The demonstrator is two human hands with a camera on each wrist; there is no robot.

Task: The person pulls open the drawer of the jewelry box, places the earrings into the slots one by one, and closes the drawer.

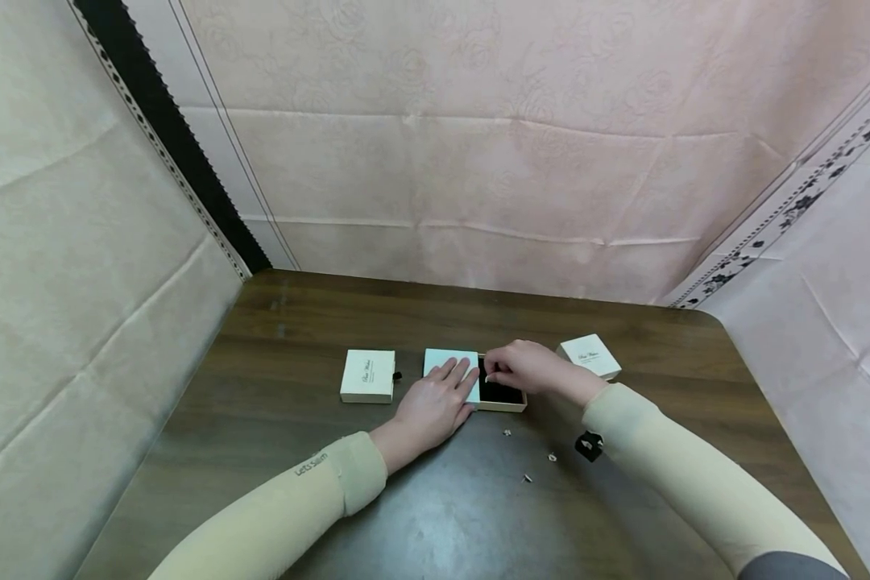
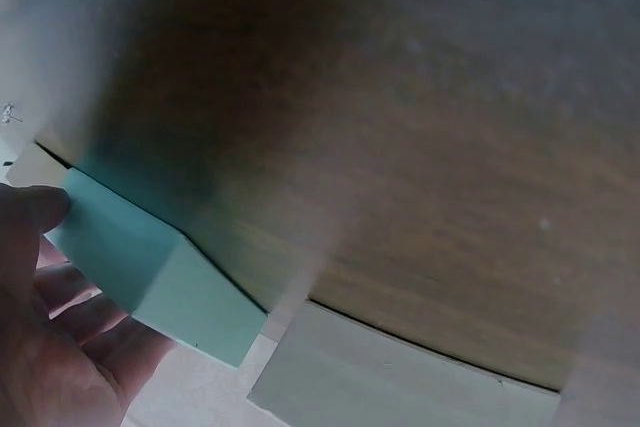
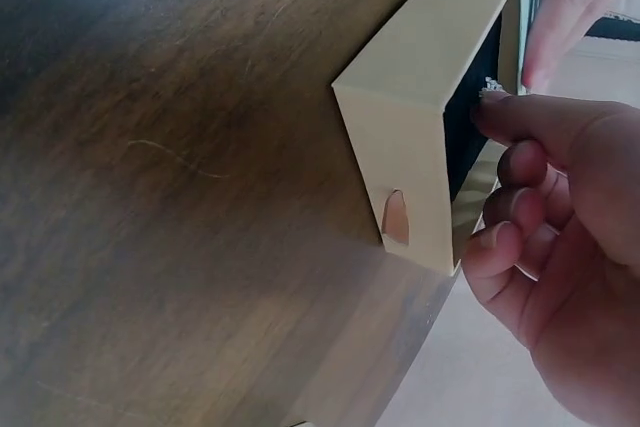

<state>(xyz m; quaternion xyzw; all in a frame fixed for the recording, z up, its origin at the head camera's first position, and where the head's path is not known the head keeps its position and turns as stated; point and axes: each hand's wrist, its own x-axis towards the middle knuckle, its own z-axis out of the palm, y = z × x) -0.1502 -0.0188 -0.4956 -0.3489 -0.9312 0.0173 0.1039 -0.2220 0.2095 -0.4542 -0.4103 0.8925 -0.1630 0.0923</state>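
Observation:
My left hand (image 1: 435,405) lies over a light blue box sleeve (image 1: 437,357), fingers straight across its top. In the left wrist view the thumb touches the near side of the sleeve (image 2: 110,237). Out of the sleeve's right end extends a cream drawer (image 1: 503,407) with a black lining (image 1: 496,392). My right hand (image 1: 525,366) is over this drawer. Its thumb and index finger pinch a small sparkling silver earring (image 3: 490,89) close over the lining, with the other fingers curled. A ribbon tab (image 3: 397,217) shows on the drawer's end face.
One white box (image 1: 367,376) with a dark tab stands left of the sleeve; another white box (image 1: 590,356) sits behind the right forearm. Small silvery pieces (image 1: 553,457) lie on the table (image 1: 435,507) in front. A small black object (image 1: 589,445) shows beside the right sleeve.

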